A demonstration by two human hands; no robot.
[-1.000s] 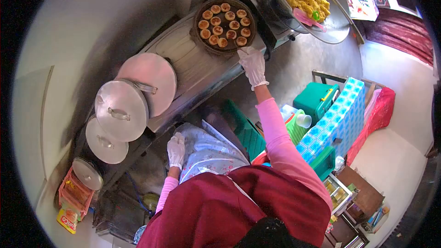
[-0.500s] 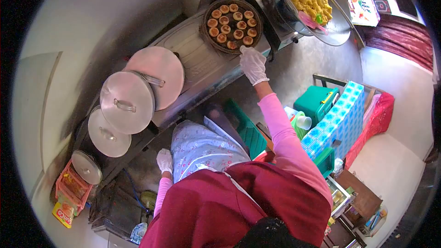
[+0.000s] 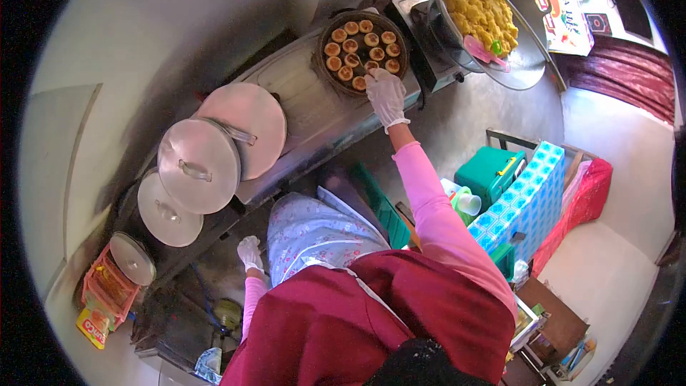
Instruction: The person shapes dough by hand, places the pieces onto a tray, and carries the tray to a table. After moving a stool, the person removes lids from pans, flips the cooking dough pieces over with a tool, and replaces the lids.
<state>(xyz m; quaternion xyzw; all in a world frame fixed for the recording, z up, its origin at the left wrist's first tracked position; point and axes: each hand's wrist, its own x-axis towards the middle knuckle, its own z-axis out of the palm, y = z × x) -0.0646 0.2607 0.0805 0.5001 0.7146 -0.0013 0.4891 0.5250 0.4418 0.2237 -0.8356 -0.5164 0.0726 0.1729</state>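
My right hand [image 3: 386,96], in a thin clear glove, reaches over the front rim of a round dark pan [image 3: 322,80]. Its fingers are pinched together at a small browned round pastry [image 3: 371,66]. Several more flat pastries, white-sided with brown tops, are spread over the pan, some in a ring. The hand covers part of the pan's near right side. Low beside the floral apron [image 3: 314,232], my left hand [image 3: 250,252] hangs gloved, its fingers curled in with nothing showing in them.
Round metal lids [image 3: 198,164] lie along the counter to the left. At the right of the pan stands a stove [image 3: 436,64] under a large metal wok [image 3: 525,75] with yellow mash and a pink-handled tool. A green box [image 3: 489,171] sits by a blue-checked cloth [image 3: 518,200].
My right hand has moved from the pan's front rim inward and left over the pastries. My left hand has shifted slightly away from the apron. The camera view has tilted slightly.
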